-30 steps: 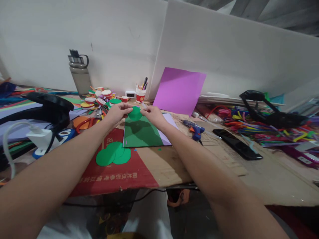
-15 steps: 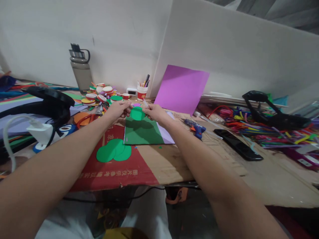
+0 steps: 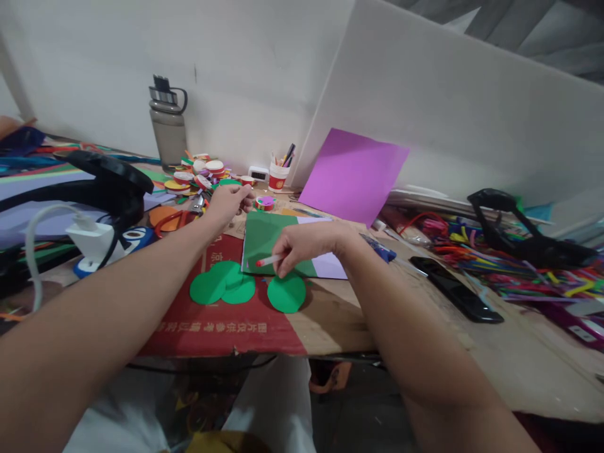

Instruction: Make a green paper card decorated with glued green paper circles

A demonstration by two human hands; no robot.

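My right hand (image 3: 302,245) is closed on a thin white pen with a red tip (image 3: 270,260), above the front edge of a green sheet (image 3: 264,233). Just under its fingertips lies a single green paper disc (image 3: 287,294). Several overlapping green discs (image 3: 221,284) rest on the red part of the cardboard to the left. My left hand (image 3: 234,200) hovers behind them, fingers curled together beside a small red-and-white round piece with a purple top (image 3: 265,202); whether it holds anything is too small to tell.
A bottle (image 3: 168,132), small round pieces (image 3: 183,178) and a pen cup (image 3: 278,176) stand at the back. Purple paper (image 3: 353,173) leans on the wall. A glue gun (image 3: 380,248), phone (image 3: 455,289) and colourful strips (image 3: 509,251) lie right; a white plug (image 3: 92,242) is left.
The green disc that was between my hands now lies on the cardboard at the front. My right hand has come down and nearer with the pen. My left hand stays at the back.
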